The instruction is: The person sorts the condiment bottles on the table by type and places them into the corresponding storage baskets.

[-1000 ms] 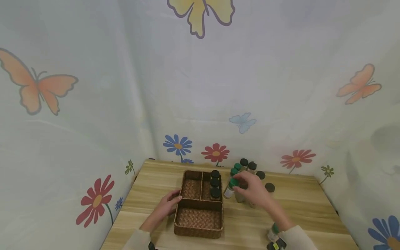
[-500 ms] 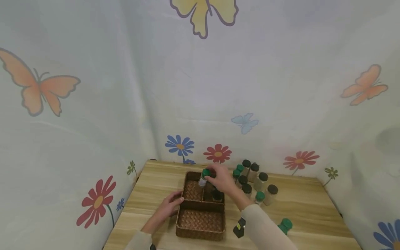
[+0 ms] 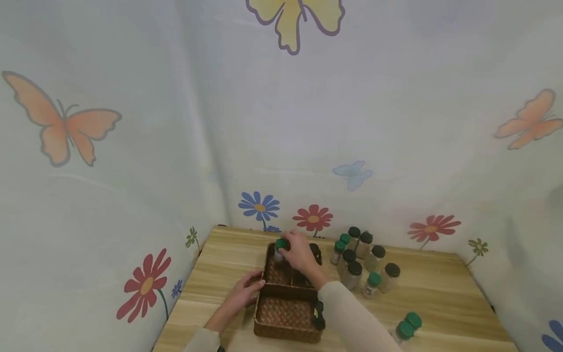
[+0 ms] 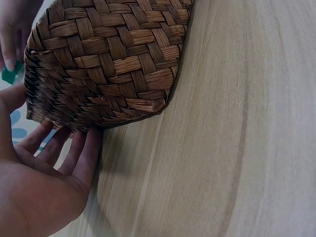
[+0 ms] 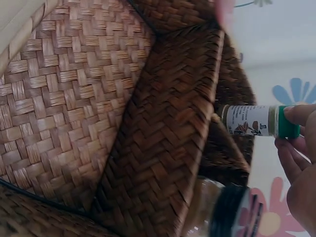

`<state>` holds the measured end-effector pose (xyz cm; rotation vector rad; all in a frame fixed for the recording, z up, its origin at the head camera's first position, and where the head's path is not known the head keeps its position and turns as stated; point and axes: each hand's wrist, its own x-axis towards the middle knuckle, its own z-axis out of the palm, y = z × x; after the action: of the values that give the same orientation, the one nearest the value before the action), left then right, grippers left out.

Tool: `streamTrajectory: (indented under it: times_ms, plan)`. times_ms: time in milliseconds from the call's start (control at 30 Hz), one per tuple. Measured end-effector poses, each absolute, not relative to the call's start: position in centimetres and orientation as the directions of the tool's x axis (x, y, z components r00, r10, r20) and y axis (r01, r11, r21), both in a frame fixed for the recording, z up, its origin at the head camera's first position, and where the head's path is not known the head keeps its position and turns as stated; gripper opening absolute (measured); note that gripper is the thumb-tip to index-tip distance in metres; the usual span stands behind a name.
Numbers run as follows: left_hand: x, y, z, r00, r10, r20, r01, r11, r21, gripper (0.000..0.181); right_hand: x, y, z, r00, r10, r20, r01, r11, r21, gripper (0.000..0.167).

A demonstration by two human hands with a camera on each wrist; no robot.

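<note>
A brown woven basket (image 3: 288,332) with two small compartments behind one wide front compartment sits on the wooden table. My left hand (image 3: 241,294) holds it by its left wall, thumb at the rim and fingers against the outer weave (image 4: 106,64). My right hand (image 3: 301,254) pinches the green lid of a small spice jar (image 5: 252,120) that bears a white printed label. That jar is upright over the back-left compartment; whether its base touches the bottom cannot be told. Dark-lidded jars (image 5: 229,212) occupy the back-right compartment, mostly hidden by my right hand and forearm.
Right of the basket stands a cluster of jars with black lids (image 3: 377,259) and green lids (image 3: 374,281). Two more green-lidded jars (image 3: 405,330) are near the front right, partly behind my sleeve. A patterned curtain (image 3: 281,122) rises behind the table (image 3: 444,293).
My right hand has taken the green-lidded spice jar from beside the basket, leftward over its back-left compartment. My left hand has stayed on the basket's left wall. The head view has shifted slightly.
</note>
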<state>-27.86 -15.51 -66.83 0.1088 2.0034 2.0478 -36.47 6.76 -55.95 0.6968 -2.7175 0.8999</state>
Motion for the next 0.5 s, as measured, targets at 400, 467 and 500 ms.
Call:
streamTrajectory:
  times_ms: [400, 467, 500]
  plan:
    - [-28.4, -15.8, -66.8, -0.953, 0.264, -0.150, -0.155, 0.000, 0.988, 0.059, -37.7, 5.1, -58.3, -0.909, -0.323, 0.264, -0.417, 0.734, -0.536, 0.030]
    - [-28.5, -15.8, -66.7, -0.951, 0.268, -0.154, -0.159, 0.003, 0.987, 0.059, -37.8, 5.0, -58.6, -0.910, -0.327, 0.256, -0.415, 0.745, -0.522, 0.031]
    - [-28.5, -15.8, -66.7, -0.950, 0.270, -0.156, -0.160, 0.006, 0.987, 0.059, -37.8, 5.0, -58.7, -0.910, -0.331, 0.250, -0.415, 0.750, -0.516, 0.033]
